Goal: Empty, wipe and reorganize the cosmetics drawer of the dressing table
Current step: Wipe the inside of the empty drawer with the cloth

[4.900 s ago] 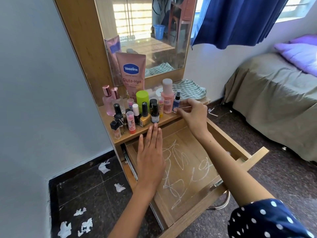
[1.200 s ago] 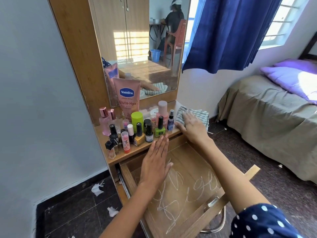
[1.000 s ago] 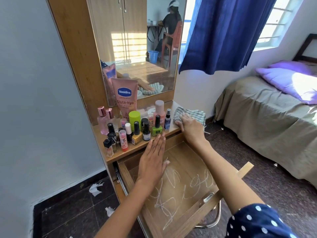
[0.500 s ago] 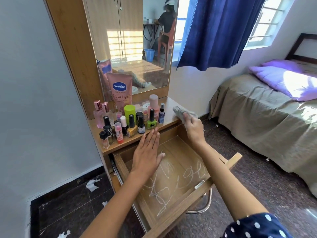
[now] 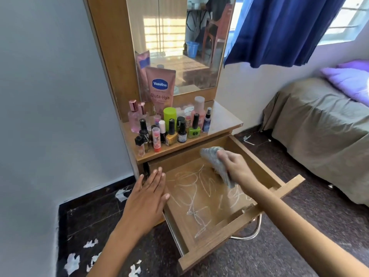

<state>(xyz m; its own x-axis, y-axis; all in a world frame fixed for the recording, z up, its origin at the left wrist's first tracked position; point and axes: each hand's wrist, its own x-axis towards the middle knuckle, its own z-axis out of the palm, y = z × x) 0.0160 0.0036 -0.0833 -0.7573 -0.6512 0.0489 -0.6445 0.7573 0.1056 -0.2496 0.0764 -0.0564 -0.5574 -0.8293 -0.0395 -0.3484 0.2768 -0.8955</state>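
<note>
Bedroom corner, wooden dressing table against a pale wall, mirror up top at 12 o'clock. Blue curtain hanging at 1 o'clock, bed with a drab cover and a purple pillow off at 3 o'clock. Dark floor with torn white paper scraps scattered down at 7 o'clock.

Worktop crowded on its left half: pink Vaseline tube standing against the mirror, pink perfume bottle at 9 o'clock of the group, lime green cap in the middle, green nail polish near the front edge, small blue spray bottle just to its right. Bunch of other little bottles and lipsticks packed in between, too small to read.

Drawer pulled right out below, no cosmetics in it, white squiggly marks all over the wooden bottom. Chrome handle poking out under the front panel.

Right hand curled round a grey checked cloth, over the back of the drawer at about 1 o'clock of the squiggles, cloth motion-blurred so can't tell if it touches the wood. Left hand flat, fingers straight and together, at the drawer's left wall, 9 o'clock side, grasping nothing
</note>
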